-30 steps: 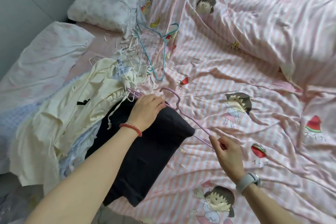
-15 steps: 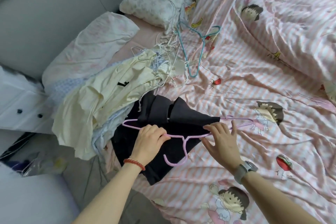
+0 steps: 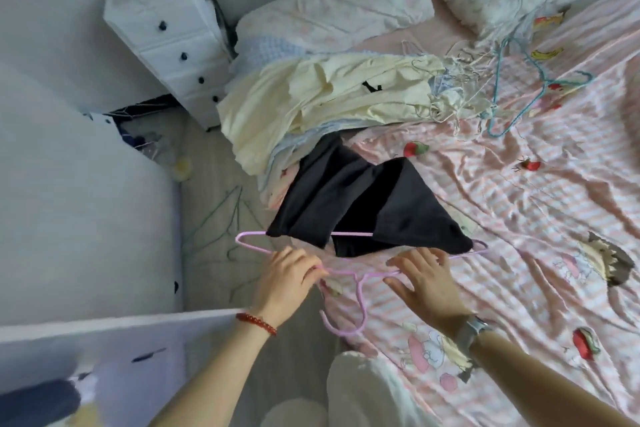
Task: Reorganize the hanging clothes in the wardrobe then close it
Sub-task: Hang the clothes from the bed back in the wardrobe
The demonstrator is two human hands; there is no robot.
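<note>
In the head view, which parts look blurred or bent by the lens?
Head view: soft all over; the white panel at lower left is smeared, the straight edges of the drawers lean as wide-angle distortion; the pink hanger, left hand and right hand read clearly; light is even daylight, no glare.

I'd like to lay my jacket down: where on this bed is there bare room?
The striped sheet lies bare right of the black garment, below the teal hanger. It is crowded at the upper left: cream clothes, tangled white hangers, pillows. Both hands, left and right, work the pink hanger near the edge.
</note>
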